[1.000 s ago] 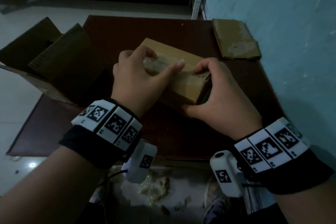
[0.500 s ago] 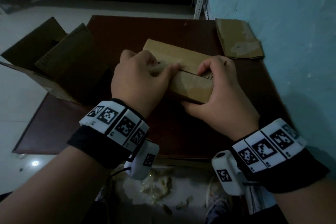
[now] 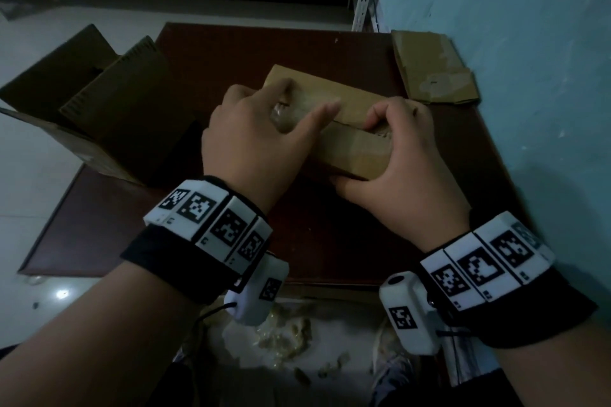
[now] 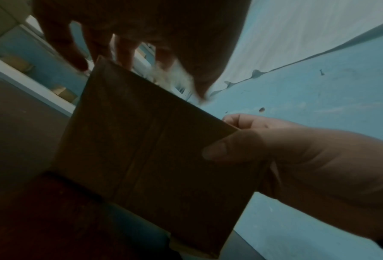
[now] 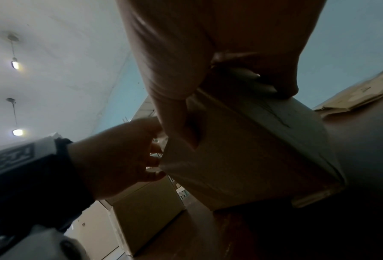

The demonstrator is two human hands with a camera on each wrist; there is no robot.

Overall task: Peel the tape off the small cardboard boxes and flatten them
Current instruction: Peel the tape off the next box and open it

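A small brown cardboard box lies in the middle of the dark table. My left hand is over its left end, fingers curled round a crumpled wad of clear tape, thumb stretched along the top. My right hand grips the right end, its fingers curled onto the seam between the top flaps and its thumb against the near side. The left wrist view shows the box's shadowed face and the whitish tape. In the right wrist view the box is under my palm.
A flattened cardboard piece lies at the table's back right, against the blue wall. A large open carton stands at the left edge. Tape scraps lie on the floor below the near edge.
The box has tipped flatter onto the table under both hands. My left fingers have drawn back along the top with the tape wad. My right fingers have settled on the seam.
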